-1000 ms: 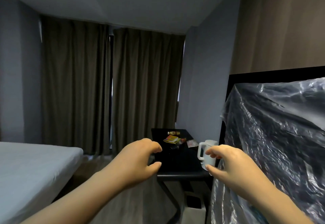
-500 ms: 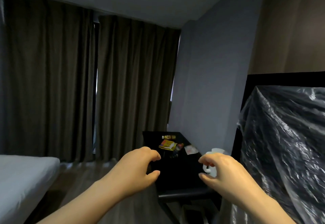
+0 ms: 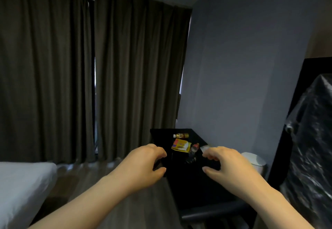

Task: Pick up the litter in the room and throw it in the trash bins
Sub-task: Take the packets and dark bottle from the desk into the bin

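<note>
head view: left hand (image 3: 143, 164), right hand (image 3: 228, 165) empty near littered table (image 3: 188, 182)

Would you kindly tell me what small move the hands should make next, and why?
Probably reach the right hand forward to the red-capped bottle on the black table. It and the left hand hover empty, fingers loosely curled, touching no litter; that bottle appears closest to it, with the yellow packet and a small bottle beyond.
</note>
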{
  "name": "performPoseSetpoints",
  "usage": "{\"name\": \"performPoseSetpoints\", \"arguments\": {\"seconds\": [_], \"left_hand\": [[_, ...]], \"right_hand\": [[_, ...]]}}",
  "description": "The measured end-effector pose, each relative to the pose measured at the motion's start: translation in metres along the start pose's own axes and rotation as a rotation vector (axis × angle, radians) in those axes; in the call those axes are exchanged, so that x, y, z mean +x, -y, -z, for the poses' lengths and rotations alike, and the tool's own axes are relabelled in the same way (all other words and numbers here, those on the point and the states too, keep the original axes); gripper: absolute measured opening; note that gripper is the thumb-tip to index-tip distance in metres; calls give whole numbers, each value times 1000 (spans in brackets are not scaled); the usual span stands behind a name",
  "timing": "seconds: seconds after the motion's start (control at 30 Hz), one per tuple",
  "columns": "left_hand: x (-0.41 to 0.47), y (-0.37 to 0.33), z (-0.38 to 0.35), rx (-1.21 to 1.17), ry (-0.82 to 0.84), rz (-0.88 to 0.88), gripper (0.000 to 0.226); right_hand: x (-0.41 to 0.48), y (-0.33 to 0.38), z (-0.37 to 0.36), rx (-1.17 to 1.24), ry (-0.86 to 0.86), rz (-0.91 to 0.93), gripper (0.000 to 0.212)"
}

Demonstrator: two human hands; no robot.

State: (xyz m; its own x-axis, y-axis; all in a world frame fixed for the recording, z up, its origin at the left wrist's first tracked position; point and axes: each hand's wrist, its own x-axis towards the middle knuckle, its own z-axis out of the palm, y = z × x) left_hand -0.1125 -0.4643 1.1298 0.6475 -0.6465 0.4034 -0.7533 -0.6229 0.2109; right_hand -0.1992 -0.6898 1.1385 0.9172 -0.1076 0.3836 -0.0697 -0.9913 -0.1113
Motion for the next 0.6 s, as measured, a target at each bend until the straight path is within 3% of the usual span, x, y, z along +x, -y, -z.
{"name": "performPoseSetpoints", "arguments": {"seconds": [0.6], "left_hand": [[249, 193, -89, -48, 64, -42, 38]], "right_hand": [[266, -71, -128, 64, 101, -145, 29]]}}
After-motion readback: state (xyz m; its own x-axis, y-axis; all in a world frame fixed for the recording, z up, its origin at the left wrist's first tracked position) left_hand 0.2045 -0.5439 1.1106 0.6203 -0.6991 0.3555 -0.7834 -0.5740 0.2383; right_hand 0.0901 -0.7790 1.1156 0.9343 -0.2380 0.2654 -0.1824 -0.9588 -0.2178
